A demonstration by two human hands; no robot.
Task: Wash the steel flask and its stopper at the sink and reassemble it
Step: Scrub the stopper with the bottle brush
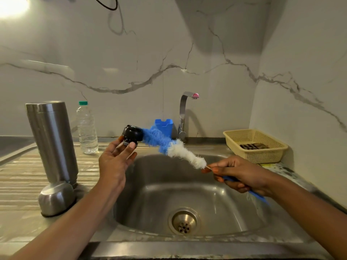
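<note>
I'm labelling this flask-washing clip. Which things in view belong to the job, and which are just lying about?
In the job: steel flask; steel cup beside it; black stopper, held in the left hand; bottle brush, held by the right hand, bristles against the stopper; sink; tap.
Lying about: plastic water bottle; blue holder; cream basket with a cloth in it.

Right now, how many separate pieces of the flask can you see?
3. The steel body stands on the drainboard, the steel cap rests in front of it, and the black stopper is in the left hand. No others show.
</note>
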